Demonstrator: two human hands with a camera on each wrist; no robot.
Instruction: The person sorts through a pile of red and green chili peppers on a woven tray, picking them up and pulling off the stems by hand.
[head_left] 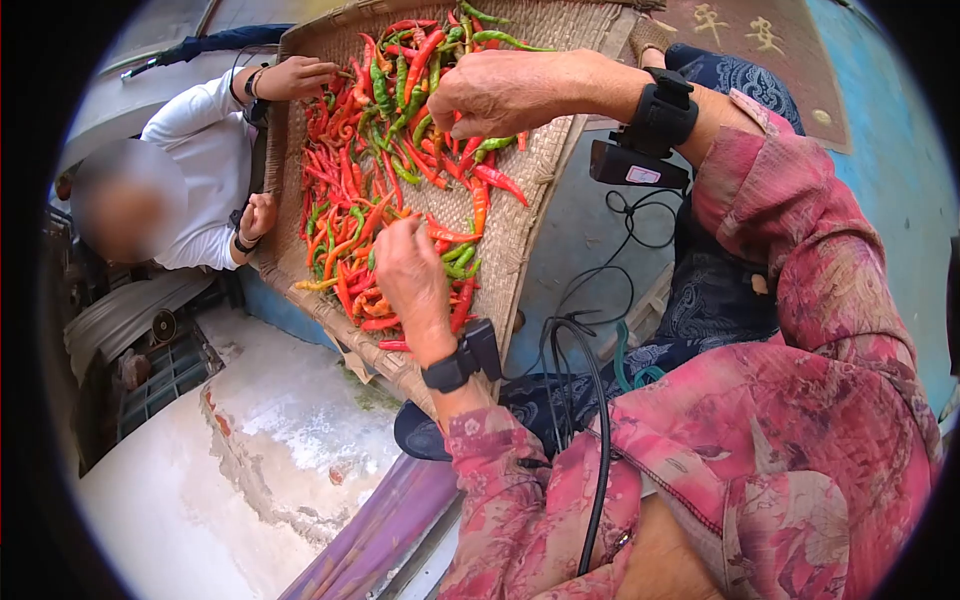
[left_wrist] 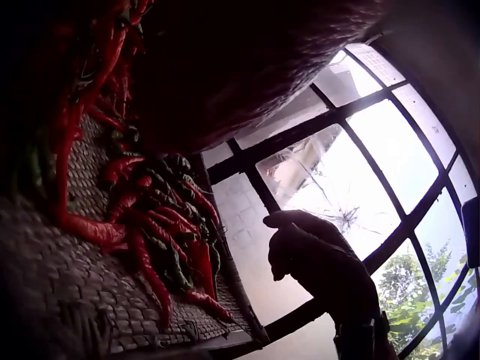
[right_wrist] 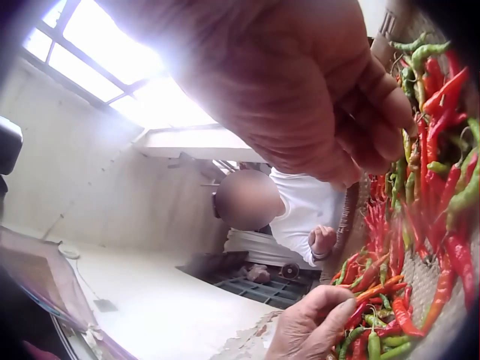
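Note:
Red, orange and green chili peppers (head_left: 350, 165) lie heaped on a woven tray (head_left: 545, 165). My left hand (head_left: 410, 280) is low at the near part of the heap. In the right wrist view, its thumb and forefinger pinch the end of an orange chili pepper (right_wrist: 386, 287). Over the far part of the tray, my right hand (head_left: 520, 95) hangs above the chilies with loosely bent fingers. Nothing shows in its grasp. It stands out as a dark silhouette (left_wrist: 322, 262) against the window in the left wrist view.
Across the tray sits a person in a white top (head_left: 205, 130), one hand (head_left: 300, 78) at the chilies and the other (head_left: 260, 215) at the rim. Black cables (head_left: 600, 400) run beside my lap. A whitewashed surface (head_left: 260, 450) with peeling paint lies below the tray.

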